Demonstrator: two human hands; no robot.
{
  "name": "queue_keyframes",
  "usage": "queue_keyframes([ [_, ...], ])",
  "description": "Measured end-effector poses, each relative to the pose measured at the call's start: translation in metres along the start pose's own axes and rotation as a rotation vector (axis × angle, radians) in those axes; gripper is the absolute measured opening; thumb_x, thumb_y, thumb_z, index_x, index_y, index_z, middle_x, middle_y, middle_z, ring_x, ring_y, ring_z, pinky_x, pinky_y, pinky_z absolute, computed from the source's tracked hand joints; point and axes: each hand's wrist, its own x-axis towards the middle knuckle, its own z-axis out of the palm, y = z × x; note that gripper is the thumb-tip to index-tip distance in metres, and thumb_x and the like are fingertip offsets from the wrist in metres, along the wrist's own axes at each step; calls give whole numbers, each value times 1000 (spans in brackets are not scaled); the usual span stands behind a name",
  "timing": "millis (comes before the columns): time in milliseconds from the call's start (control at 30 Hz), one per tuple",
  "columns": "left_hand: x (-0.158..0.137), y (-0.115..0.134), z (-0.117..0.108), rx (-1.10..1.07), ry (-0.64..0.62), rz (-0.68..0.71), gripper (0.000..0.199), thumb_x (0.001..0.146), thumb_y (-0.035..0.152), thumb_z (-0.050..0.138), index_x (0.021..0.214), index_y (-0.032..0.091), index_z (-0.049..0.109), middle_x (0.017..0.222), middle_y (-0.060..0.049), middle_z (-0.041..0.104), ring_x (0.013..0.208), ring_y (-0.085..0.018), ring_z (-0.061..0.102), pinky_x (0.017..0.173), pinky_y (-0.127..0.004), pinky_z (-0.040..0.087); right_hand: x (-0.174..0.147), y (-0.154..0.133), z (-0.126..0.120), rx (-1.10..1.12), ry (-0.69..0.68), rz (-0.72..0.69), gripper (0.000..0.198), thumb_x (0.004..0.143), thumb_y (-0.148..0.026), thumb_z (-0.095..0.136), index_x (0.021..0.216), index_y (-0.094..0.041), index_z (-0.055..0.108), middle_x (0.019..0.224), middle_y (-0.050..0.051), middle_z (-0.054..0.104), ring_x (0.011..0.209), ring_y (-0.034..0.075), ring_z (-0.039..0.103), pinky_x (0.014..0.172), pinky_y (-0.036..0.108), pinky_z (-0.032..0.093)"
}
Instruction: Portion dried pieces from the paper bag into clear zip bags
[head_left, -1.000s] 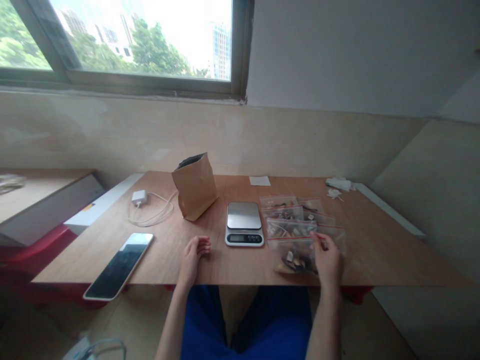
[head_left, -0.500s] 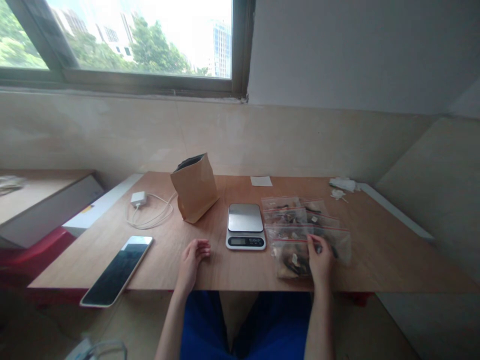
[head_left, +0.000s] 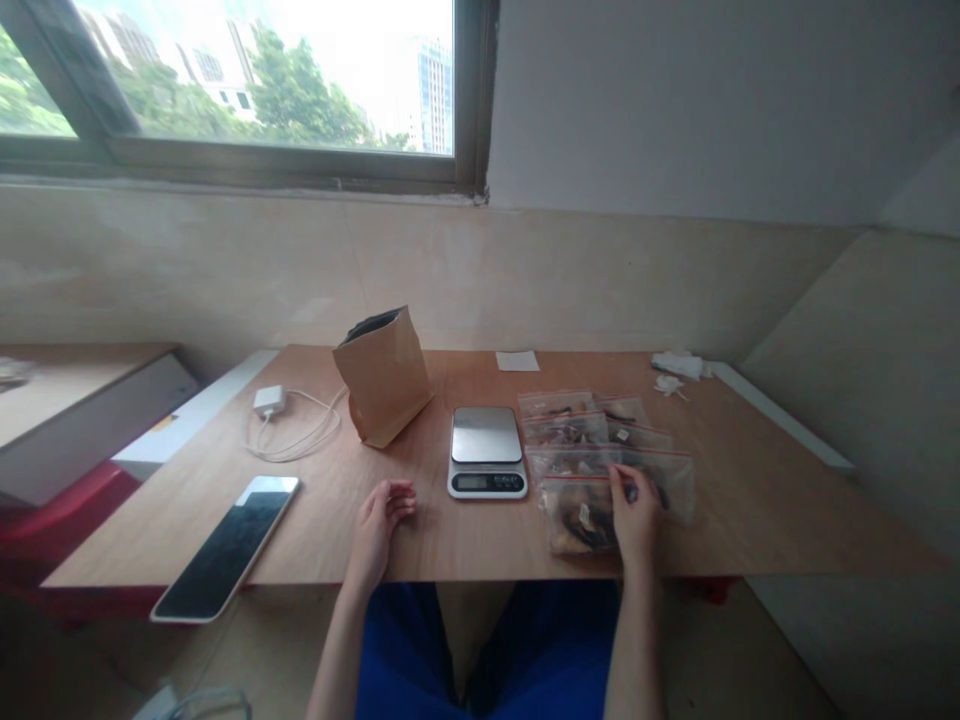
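My right hand [head_left: 636, 520] rests on the nearest of several clear zip bags [head_left: 577, 515] with red seal strips, filled with dark and tan pieces; its fingers lie on the bag's right part. More zip bags [head_left: 570, 430] lie in rows behind it. My left hand [head_left: 379, 525] lies loosely curled on the wooden table [head_left: 750, 500], holding nothing, to the left of a small digital kitchen scale [head_left: 487, 450] with a bare steel platform.
An open brown paper bag [head_left: 384, 375] stands behind the scale. A tablet [head_left: 225, 545] overhangs the front left edge. A white charger with cable [head_left: 281, 420] lies at the back left. A white paper slip [head_left: 517, 361] and crumpled white bits [head_left: 675, 368] lie at the back.
My right hand has shifted slightly left and nearer on the front zip bag. The view has drifted a little. My left hand has stayed in place.
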Motion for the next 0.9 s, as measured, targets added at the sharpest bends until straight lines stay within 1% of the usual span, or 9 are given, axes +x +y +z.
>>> queue_keyframes([
  [67, 0, 0, 0, 7, 2, 3, 43, 63, 52, 65, 74, 11, 64, 72, -7, 65, 61, -14, 60, 60, -27, 50, 2, -13, -5, -124, 16, -29, 56, 85, -58, 33, 85, -14, 68, 84, 14, 60, 79, 24, 54, 78, 40, 42],
  [133, -1, 0, 0, 12, 0, 2, 42, 64, 52, 65, 74, 12, 64, 72, -7, 65, 61, -14, 60, 60, -27, 50, 1, -30, -9, -235, -4, -69, 49, 88, -51, 33, 96, -17, 68, 97, 15, 58, 88, 26, 53, 82, 43, 40],
  [200, -1, 0, 0, 12, 0, -3, 41, 63, 52, 66, 74, 12, 64, 71, -7, 65, 61, -15, 60, 60, -27, 50, -4, -46, -9, -292, -130, -126, 42, 88, -46, 36, 110, -23, 63, 116, 14, 52, 100, 28, 51, 85, 45, 39],
  [267, -1, 0, 0, 9, 2, -6, 41, 63, 51, 66, 74, 12, 64, 71, -7, 65, 61, -14, 60, 60, -27, 50, -13, -57, -4, -344, -319, -137, 41, 87, -44, 39, 121, -29, 56, 131, 12, 42, 114, 31, 45, 90, 48, 38],
  [333, -1, 0, 0, 3, 5, -8, 42, 63, 52, 66, 74, 12, 64, 71, -6, 65, 61, -14, 60, 60, -27, 50, -23, -62, 5, -413, -487, -81, 44, 85, -42, 43, 127, -30, 50, 139, 12, 36, 125, 34, 36, 95, 52, 34],
  [433, 0, 0, 0, 1, -3, -5, 42, 63, 52, 66, 74, 12, 64, 71, -6, 64, 62, -14, 60, 60, -27, 50, -33, -60, 19, -496, -604, 6, 49, 85, -40, 43, 132, -28, 45, 144, 13, 32, 133, 36, 26, 100, 56, 26],
  [533, 0, 0, -1, 8, -8, -4, 42, 63, 53, 65, 73, 12, 63, 72, -7, 64, 62, -14, 60, 61, -27, 50, -32, -55, 25, -514, -599, 14, 48, 85, -40, 42, 133, -30, 44, 144, 10, 33, 133, 34, 26, 101, 56, 24],
  [733, 2, -5, -2, -2, 19, 11, 40, 67, 51, 63, 81, 13, 61, 80, -6, 63, 64, -14, 60, 61, -27, 50, -22, -50, 21, -512, -514, -56, 44, 85, -40, 44, 127, -30, 50, 138, 8, 43, 129, 30, 34, 101, 51, 26],
  [900, 8, -5, -5, 112, 231, 182, 44, 68, 45, 63, 101, 18, 51, 103, -7, 56, 79, -15, 60, 70, -29, 51, -20, -51, 26, -503, -331, -111, 35, 86, -35, 45, 114, -25, 62, 129, 10, 53, 123, 30, 40, 99, 46, 28],
])
